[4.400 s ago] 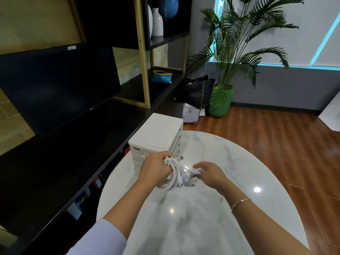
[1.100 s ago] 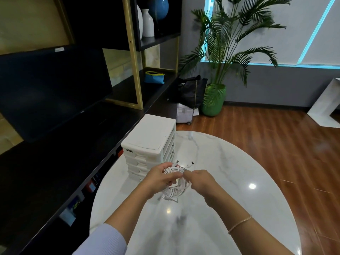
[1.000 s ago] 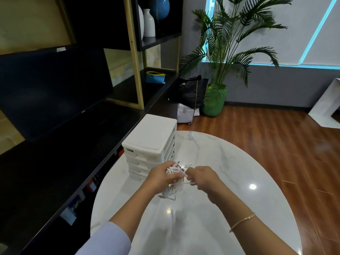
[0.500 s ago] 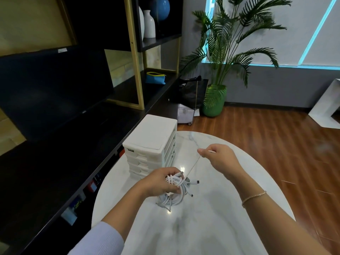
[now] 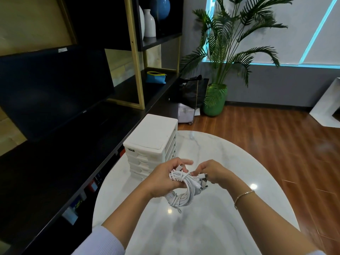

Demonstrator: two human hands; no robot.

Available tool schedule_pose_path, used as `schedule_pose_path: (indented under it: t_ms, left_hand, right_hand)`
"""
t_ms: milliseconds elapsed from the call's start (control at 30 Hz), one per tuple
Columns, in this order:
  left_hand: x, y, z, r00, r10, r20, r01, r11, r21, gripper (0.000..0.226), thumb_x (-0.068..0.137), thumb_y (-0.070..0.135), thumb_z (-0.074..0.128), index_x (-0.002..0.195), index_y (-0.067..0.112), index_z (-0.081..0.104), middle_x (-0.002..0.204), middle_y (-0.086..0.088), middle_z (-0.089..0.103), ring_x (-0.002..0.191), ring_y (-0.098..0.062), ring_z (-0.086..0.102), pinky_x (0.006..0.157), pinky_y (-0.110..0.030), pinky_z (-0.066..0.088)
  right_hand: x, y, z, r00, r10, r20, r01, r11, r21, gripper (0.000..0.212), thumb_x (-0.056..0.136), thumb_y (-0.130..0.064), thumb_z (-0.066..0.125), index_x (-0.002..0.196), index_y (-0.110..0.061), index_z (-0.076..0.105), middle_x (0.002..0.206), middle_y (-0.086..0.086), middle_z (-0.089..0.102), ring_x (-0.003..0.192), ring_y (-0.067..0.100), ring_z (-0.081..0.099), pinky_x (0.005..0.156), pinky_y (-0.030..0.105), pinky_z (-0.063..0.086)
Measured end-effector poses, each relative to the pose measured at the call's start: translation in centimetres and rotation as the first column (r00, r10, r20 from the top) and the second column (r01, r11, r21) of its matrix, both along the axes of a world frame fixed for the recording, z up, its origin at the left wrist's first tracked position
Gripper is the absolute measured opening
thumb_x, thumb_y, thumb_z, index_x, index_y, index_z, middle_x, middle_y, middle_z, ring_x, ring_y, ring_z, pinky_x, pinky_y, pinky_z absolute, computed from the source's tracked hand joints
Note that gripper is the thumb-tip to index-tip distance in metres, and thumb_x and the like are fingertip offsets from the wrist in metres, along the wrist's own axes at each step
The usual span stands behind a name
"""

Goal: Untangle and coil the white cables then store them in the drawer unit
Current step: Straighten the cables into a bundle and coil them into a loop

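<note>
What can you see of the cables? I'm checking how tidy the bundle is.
The cables are thin, white and smooth, gathered in one loose coil held above the table. The left hand grips the coil's top; the right hand pinches plug ends beside it. Loops hang below, and several plugs and one loose end stick out.

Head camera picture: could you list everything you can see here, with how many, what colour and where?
cables: one bundle, white, held above the table between both hands
drawer unit: one, white, on the table's far left edge, drawers closed
table: one, white marble, round
screen: one, black, on the dark counter at left
vases: a white one and a blue one plainly visible, on the upper shelf
pouch: one, blue with yellow trim, on the lower shelf
plant: one, green pot, on the wooden floor
bracelet: one, gold, right wrist
left hand: grips the bundle
right hand: pinches the cable ends
</note>
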State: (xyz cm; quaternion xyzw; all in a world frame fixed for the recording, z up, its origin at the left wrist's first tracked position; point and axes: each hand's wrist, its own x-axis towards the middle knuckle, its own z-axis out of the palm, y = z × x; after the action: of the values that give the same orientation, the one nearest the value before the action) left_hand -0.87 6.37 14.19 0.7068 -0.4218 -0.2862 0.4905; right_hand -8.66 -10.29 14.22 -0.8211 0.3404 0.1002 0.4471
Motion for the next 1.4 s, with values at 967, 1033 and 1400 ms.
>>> schedule_pose_path:
  t_ms: [967, 1033, 1400]
  left_hand:
    - [0.0, -1.8, -2.4, 0.509, 0.280, -0.814, -0.363, 0.927, 0.091, 0.010, 0.090, 0.013, 0.058, 0.086, 0.004, 0.059, 0.062, -0.005, 0.066, 0.053, -0.013, 0.064, 0.050, -0.021, 0.051]
    - [0.1, -1.8, -2.4, 0.540, 0.282, -0.793, -0.368, 0.926, 0.079, 0.015, 0.091, 0.022, 0.058, 0.087, 0.007, 0.058, 0.065, -0.004, 0.067, 0.057, -0.013, 0.064, 0.052, -0.022, 0.051]
    - [0.7, -0.5, -2.7, 0.965, 0.243, -0.100, -0.228, 0.964, 0.138, 0.024, 0.088, 0.021, 0.064, 0.107, 0.035, 0.063, 0.102, 0.010, 0.065, 0.090, -0.009, 0.061, 0.071, -0.014, 0.049]
  right_hand:
    - [-0.8, 7.4, -1.7, 0.970, -0.043, 0.241, 0.124, 0.936, -0.330, 0.021, 0.079, -0.023, 0.056, 0.070, -0.013, 0.073, 0.056, 0.000, 0.053, 0.061, 0.016, 0.047, 0.057, 0.023, 0.035]
    - [-0.7, 7.4, -1.6, 0.952, -0.100, 0.289, 0.153, 0.973, -0.170, 0.024, 0.079, -0.018, 0.056, 0.059, -0.010, 0.067, 0.052, 0.000, 0.048, 0.053, 0.013, 0.042, 0.048, 0.019, 0.033]
    - [-2.3, 4.0, 0.9, 0.959, -0.188, 0.211, 0.115, 0.941, 0.320, 0.031, 0.095, -0.025, 0.049, 0.069, -0.012, 0.057, 0.059, -0.001, 0.060, 0.058, 0.016, 0.057, 0.065, 0.031, 0.041]
